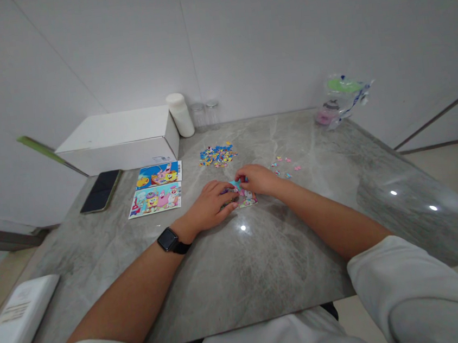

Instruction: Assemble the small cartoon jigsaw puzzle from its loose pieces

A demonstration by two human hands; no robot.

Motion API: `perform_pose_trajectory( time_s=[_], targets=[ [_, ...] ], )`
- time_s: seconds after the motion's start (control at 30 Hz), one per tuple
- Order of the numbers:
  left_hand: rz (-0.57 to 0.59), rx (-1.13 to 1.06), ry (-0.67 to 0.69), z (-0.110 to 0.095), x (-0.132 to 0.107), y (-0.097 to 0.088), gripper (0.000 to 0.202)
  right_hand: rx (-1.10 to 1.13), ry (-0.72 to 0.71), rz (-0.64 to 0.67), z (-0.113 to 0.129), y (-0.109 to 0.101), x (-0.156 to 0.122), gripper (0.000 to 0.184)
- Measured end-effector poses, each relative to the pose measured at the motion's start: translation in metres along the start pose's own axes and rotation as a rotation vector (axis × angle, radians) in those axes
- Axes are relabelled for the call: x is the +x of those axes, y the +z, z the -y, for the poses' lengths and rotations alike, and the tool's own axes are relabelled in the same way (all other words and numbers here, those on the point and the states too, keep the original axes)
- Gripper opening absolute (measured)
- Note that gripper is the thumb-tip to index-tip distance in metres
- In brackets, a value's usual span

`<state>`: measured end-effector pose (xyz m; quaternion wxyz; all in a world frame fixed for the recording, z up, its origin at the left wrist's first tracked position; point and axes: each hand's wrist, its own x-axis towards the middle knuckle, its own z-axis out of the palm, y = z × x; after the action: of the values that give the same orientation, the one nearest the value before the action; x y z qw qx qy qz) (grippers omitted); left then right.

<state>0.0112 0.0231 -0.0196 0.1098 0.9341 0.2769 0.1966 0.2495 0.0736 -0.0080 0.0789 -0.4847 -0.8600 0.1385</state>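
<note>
A partly assembled jigsaw puzzle [250,197] lies on the grey marbled table, much of it covered by my hands. My left hand [211,203], below a black watch, rests with fingers spread over the puzzle's left side. At its upper edge my right hand [258,179] has thumb and fingers pinched together; whatever is between them is too small to make out. Beyond the hands is a heap of loose puzzle pieces [217,155], mostly blue and yellow. Several separate pieces [289,175] lie right of my right hand. Two cartoon picture cards [156,199] [159,174] lie to the left.
A dark phone [101,191] lies at the left, before a white box [117,142]. A white bottle [181,115] and two clear glasses [212,114] stand by the wall. At back right is a plastic-wrapped cup [338,102]; a white device [22,324] sits front left.
</note>
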Motion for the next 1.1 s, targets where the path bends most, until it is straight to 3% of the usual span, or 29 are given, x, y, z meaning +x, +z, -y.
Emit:
perform_pose_trajectory(
  time_s=[0.23, 0.5, 0.6, 0.73, 0.9, 1.1],
  targets=[
    [-0.166, 0.032, -0.045, 0.003, 0.0, -0.007, 0.032, 0.134, 0.054, -0.114, -0.007, -0.019, -0.001, 0.024],
    [-0.251, 0.082, -0.035, 0.008, -0.002, -0.009, 0.029, 0.183, 0.204, -0.346, -0.041, -0.074, -0.015, 0.025],
    [-0.268, 0.092, -0.058, 0.008, -0.002, -0.009, 0.03, 0.119, 0.279, -0.366, -0.053, -0.091, -0.022, 0.026],
    [-0.298, 0.098, -0.079, 0.007, -0.002, -0.011, 0.031, -0.046, 0.396, -0.23, -0.071, -0.097, -0.027, 0.02],
    [-0.305, 0.114, -0.087, 0.009, -0.002, -0.011, 0.034, -0.171, 0.518, -0.029, -0.092, -0.084, -0.024, 0.017],
    [-0.312, 0.09, -0.1, 0.011, -0.002, -0.009, 0.034, -0.181, 0.517, 0.101, -0.104, -0.069, -0.02, 0.021]
  ],
)
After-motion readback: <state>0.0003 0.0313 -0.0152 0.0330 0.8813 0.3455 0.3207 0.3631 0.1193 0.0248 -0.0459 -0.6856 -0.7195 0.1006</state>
